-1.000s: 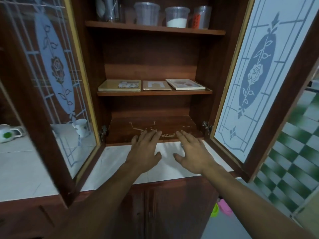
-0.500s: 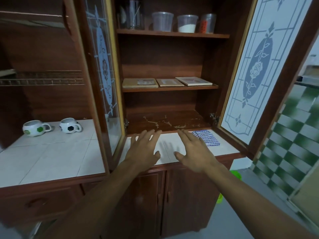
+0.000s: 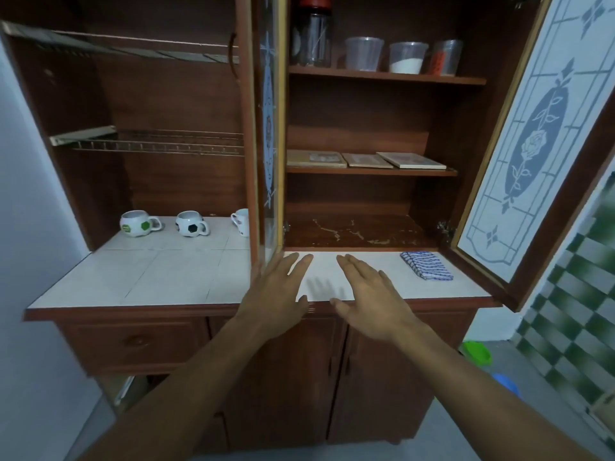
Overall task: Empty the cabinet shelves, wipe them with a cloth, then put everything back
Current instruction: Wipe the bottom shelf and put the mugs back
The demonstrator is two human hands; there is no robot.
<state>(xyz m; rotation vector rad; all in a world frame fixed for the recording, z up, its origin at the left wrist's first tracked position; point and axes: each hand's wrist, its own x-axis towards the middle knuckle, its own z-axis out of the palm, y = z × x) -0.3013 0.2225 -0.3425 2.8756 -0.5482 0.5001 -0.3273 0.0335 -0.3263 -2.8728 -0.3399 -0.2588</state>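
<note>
**Head view: both hands empty over the counter, cloth at 2 o'clock**

Head camera looks down at a wooden cabinet [image 3: 466, 134] with both glass doors swung wide. The left hand [image 3: 276, 301] and right hand [image 3: 372, 304] are spread palm-down with straight fingers, side by side over the front edge of the white tiled counter [image 3: 173, 277]. Neither hand grasps anything. Whether the palms touch the tiles cannot be told.

The folded blue-and-white striped cloth [image 3: 426, 265] lies on the counter at 2 o'clock from the right hand, apart from it and just in front of the bottom shelf [image 3: 359, 231]. That shelf, at 12 o'clock from the hands, is bare, scuffed wood.

Above it, the middle shelf [image 3: 372, 171] carries three flat boards [image 3: 367, 160] in a row. The top shelf [image 3: 386, 76] holds a tall jar with a red lid [image 3: 311, 34] and three clear plastic tubs [image 3: 408, 58]. The middle tub has white powder in it.

At 10 o'clock from the left hand, three mugs [image 3: 191, 223] stand at the back of the counter, the third half hidden behind the left door [image 3: 268, 128]. A green bowl [image 3: 477, 352] sits on the floor at 4 o'clock.
</note>
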